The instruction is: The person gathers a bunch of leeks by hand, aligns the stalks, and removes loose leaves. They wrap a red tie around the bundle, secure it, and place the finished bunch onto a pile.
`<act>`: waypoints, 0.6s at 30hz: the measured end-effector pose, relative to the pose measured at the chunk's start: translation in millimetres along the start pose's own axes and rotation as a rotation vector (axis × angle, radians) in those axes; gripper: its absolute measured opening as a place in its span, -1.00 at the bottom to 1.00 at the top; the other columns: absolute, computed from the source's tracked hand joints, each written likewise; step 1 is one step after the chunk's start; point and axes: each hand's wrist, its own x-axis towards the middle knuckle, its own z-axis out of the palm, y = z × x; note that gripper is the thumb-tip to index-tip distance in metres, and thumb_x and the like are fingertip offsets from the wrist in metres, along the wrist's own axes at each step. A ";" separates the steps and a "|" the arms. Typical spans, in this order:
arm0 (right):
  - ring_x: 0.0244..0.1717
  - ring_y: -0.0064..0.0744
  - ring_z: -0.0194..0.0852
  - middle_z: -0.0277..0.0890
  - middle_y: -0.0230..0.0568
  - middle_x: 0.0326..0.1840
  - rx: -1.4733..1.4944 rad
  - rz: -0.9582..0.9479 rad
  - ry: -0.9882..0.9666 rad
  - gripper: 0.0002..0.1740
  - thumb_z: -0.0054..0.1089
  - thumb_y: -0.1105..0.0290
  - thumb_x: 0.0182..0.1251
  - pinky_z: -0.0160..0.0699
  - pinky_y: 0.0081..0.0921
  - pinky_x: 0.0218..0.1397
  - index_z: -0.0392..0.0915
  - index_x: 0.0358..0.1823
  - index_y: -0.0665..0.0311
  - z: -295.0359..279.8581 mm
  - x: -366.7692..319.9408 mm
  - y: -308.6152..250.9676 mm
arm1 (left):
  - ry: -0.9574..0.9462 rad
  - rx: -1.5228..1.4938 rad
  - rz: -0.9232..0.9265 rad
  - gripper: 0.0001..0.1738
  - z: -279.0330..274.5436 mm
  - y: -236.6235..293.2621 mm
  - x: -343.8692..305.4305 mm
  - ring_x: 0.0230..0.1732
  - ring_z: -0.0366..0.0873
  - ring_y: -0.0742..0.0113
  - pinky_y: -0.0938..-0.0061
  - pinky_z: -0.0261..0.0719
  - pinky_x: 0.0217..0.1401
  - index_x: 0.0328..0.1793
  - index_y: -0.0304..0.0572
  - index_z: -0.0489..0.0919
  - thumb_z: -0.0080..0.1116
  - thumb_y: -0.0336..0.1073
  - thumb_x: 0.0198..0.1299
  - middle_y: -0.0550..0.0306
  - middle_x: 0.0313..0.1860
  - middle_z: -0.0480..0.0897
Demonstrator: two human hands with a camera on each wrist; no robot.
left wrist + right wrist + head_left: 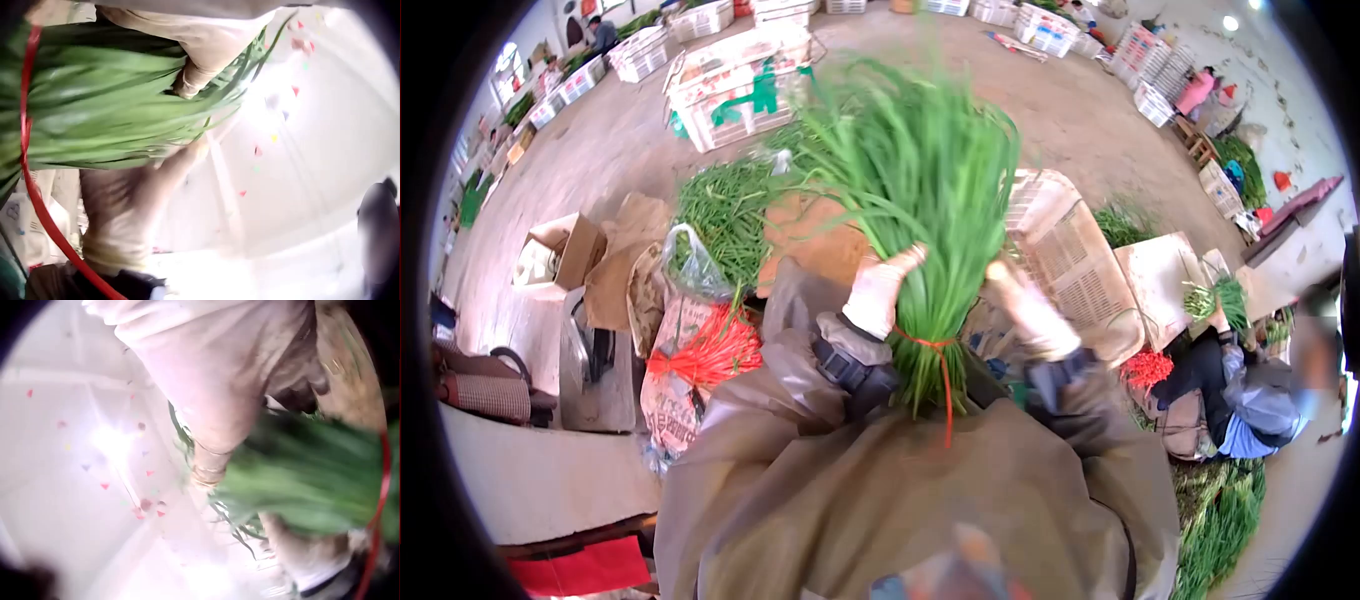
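A thick bunch of green chives point(940, 190) stands upright before my lap, leaf tips up and blurred. A red tie point(922, 341) circles it near its lower end, with one tail hanging down. My gloved left hand point(882, 290) grips the bunch from the left above the tie. In the left wrist view its thumb point(192, 80) presses over the leaves. On the opposite side my gloved right hand point(1030, 312), blurred, holds the bunch. The right wrist view shows that hand's thumb point(212, 459) along the leaves, its other fingers partly hidden behind them.
Loose chives point(720, 220) and a heap of red ties point(705, 350) lie to my left, near a cardboard box point(565, 255). A white plastic crate point(1075, 265) stands at right, beyond it a seated person point(1260, 400) handling greens. More crates point(740, 95) stand ahead.
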 end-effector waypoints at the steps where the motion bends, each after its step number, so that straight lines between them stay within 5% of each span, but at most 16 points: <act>1: 0.18 -0.35 0.48 0.51 -0.13 0.24 0.050 -0.018 0.075 -0.23 0.31 0.05 0.32 0.44 -0.33 0.27 0.32 0.36 0.47 21.9 -1.9 -9.7 | -0.107 0.237 0.199 -0.56 15.9 -2.3 -6.0 -0.05 0.65 0.27 0.33 0.64 0.05 0.17 -0.26 0.56 0.37 -0.40 0.16 0.11 -0.02 0.69; 3: 0.14 -0.42 0.49 0.54 -0.19 0.17 0.309 -0.178 0.150 -0.40 0.32 0.17 0.33 0.47 -0.39 0.20 0.43 0.27 0.40 29.4 14.0 22.2 | -0.123 0.276 0.231 -0.57 20.5 -13.9 -9.8 -0.03 0.65 0.25 0.33 0.64 0.07 0.19 -0.27 0.55 0.32 -0.45 0.18 0.11 0.00 0.69; 7: -0.03 -0.44 0.57 0.60 -0.25 0.08 0.175 -0.165 0.100 -0.72 0.27 0.37 0.35 0.56 -0.41 0.07 0.59 0.03 0.31 24.4 -4.8 22.1 | -0.172 -0.042 0.066 -0.53 18.1 7.4 -20.6 0.01 0.67 0.15 0.24 0.62 0.16 0.24 -0.31 0.53 0.27 -0.33 0.21 -0.03 0.07 0.68; 9: -0.06 -0.39 0.60 0.60 -0.22 0.08 0.168 -0.274 0.068 -0.66 0.23 0.39 0.38 0.60 -0.36 0.04 0.52 0.13 0.29 38.4 -15.9 15.8 | -0.215 -0.008 -0.118 -0.52 0.6 -3.0 -8.2 0.04 0.66 0.16 0.27 0.59 0.19 0.22 -0.33 0.55 0.30 -0.27 0.20 0.00 0.07 0.69; 10: -0.01 -0.36 0.59 0.60 -0.23 0.05 0.553 -0.086 0.018 -0.55 0.25 0.38 0.37 0.59 -0.34 0.09 0.41 0.25 0.26 37.7 -26.2 12.4 | -0.305 0.024 -0.125 -0.51 -5.8 -4.3 -5.3 0.04 0.66 0.17 0.28 0.58 0.20 0.21 -0.32 0.56 0.31 -0.24 0.20 0.01 0.06 0.69; 11: -0.01 -0.36 0.59 0.60 -0.23 0.05 0.549 -0.086 0.010 -0.55 0.25 0.38 0.37 0.59 -0.34 0.09 0.41 0.25 0.26 32.6 -27.7 2.9 | -0.397 0.054 -0.130 -0.50 -11.1 -5.9 -2.5 0.05 0.65 0.18 0.29 0.57 0.21 0.21 -0.32 0.57 0.32 -0.21 0.20 0.03 0.06 0.69; 13: 0.03 -0.40 0.55 0.58 -0.27 0.04 0.311 -0.061 -0.069 -0.37 0.33 0.33 0.33 0.54 -0.38 0.15 0.28 0.36 0.25 20.4 -31.3 -22.3 | -0.334 0.081 -0.105 -0.51 -7.6 -6.1 -9.0 0.06 0.65 0.19 0.28 0.57 0.21 0.20 -0.29 0.59 0.31 -0.16 0.22 0.04 0.05 0.70; 14: 0.06 -0.47 0.50 0.57 -0.28 0.05 0.210 -0.213 -0.006 -0.40 0.37 0.30 0.29 0.50 -0.43 0.16 0.37 0.31 0.27 14.4 -32.3 -35.9 | -0.293 0.030 -0.114 -0.52 -5.2 -4.0 -14.5 0.04 0.65 0.21 0.30 0.58 0.19 0.19 -0.28 0.60 0.30 -0.14 0.23 0.05 0.03 0.70; 18: 0.00 -0.46 0.54 0.65 -0.29 -0.05 -0.421 0.079 -0.146 -0.55 0.39 0.27 0.26 0.50 -0.45 0.12 0.58 0.13 0.32 -57.6 -45.1 -70.8 | -0.204 0.029 -0.106 -0.55 -12.6 -3.9 -15.6 -0.11 0.69 0.28 0.37 0.65 0.04 0.13 -0.25 0.64 0.24 -0.07 0.28 0.11 -0.09 0.73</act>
